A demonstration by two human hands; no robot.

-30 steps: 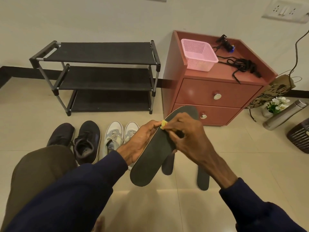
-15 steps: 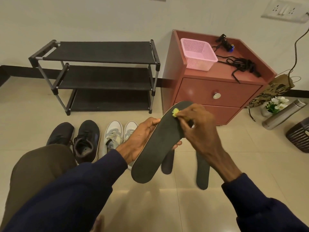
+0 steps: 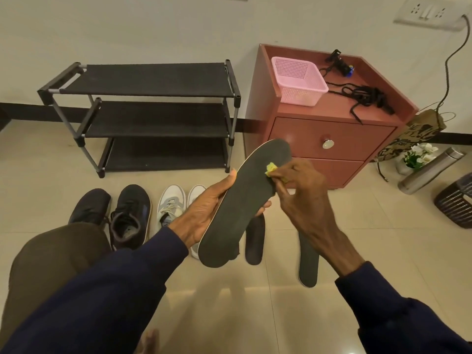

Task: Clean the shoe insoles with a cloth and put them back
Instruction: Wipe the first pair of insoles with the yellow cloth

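One dark insole [image 3: 242, 215] is up in front of us, tilted, toe end away. Our left hand [image 3: 204, 213] grips it along its left edge, thumb on top and fingertips curled round the far side. Our right hand [image 3: 304, 198] pinches a small yellow cloth [image 3: 271, 171] and presses it on the toe half. Below, on the tiled floor [image 3: 255, 302], a second insole [image 3: 254, 241] and a third insole [image 3: 307, 261] lie apart. Black sneakers [image 3: 130, 215] and white sneakers [image 3: 169, 208] stand side by side before the shoe rack [image 3: 153, 116], left of the red-brown nightstand [image 3: 332, 141].
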